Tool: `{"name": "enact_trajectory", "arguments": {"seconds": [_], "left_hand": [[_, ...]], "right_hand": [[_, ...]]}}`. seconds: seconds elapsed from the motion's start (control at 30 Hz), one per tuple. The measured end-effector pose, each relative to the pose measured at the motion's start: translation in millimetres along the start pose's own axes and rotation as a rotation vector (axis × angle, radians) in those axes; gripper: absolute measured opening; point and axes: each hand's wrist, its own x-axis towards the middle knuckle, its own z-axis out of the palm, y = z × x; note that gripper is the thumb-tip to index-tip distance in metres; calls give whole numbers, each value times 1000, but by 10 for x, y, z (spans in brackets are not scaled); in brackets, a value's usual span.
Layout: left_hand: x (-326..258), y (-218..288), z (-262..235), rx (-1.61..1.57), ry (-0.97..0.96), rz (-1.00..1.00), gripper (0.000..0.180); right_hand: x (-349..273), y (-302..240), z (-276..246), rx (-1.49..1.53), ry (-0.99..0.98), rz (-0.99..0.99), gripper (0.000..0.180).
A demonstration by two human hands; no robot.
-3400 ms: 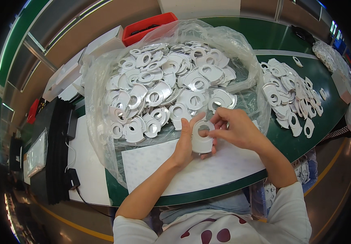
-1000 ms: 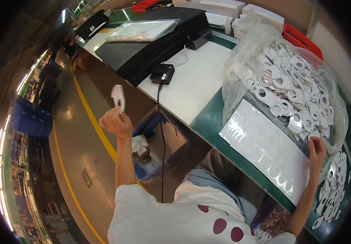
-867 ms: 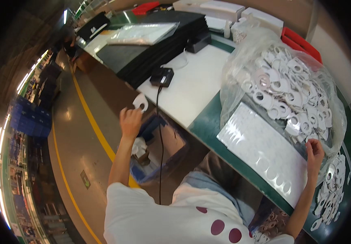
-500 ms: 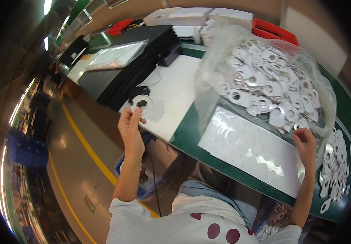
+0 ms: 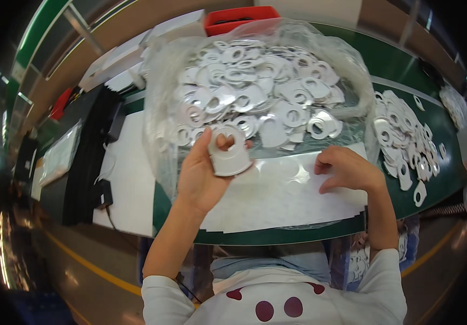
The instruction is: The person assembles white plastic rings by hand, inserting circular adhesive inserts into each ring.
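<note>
My left hand (image 5: pixel 198 176) holds a white plastic part (image 5: pixel 232 161) with a round hole, thumb at its left edge and fingers behind it. A fingertip shows through the hole. To the right, my right hand (image 5: pixel 347 170) hovers at the right end of white glossy sheets (image 5: pixel 277 200), its fingers curved and thumb apart. Nothing shows between them. Behind both hands, a heap of similar white parts (image 5: pixel 260 89) with round holes lies in an opened clear plastic bag (image 5: pixel 160 103).
A second pile of white parts (image 5: pixel 399 132) lies on the green tabletop (image 5: pixel 439 176) at the right. To the left are a white board (image 5: pixel 130 179), a small black box (image 5: pixel 102 193) with a cable, and a black stack (image 5: pixel 84 162). A red bin (image 5: pixel 241 16) stands behind.
My view has swung right. My left hand has brought the white part from over the white board to the glossy sheets; my right hand has moved from the bag's edge to above them.
</note>
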Motion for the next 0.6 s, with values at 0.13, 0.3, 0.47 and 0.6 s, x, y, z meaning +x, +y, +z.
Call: {"name": "enact_trajectory", "arguments": {"seconds": [0.13, 0.3, 0.47, 0.6], "left_hand": [[483, -507, 149, -37, -101, -252, 42], [845, -1014, -157, -33, -175, -328, 47], [806, -1058, -100, 37, -99, -306, 49], [856, -1080, -90, 27, -99, -290, 51]], "right_hand": [[101, 59, 38, 130, 15, 16, 19], [126, -53, 247, 73, -29, -83, 17], [62, -82, 409, -66, -86, -174, 19], [78, -67, 436, -187, -61, -200, 19]]}}
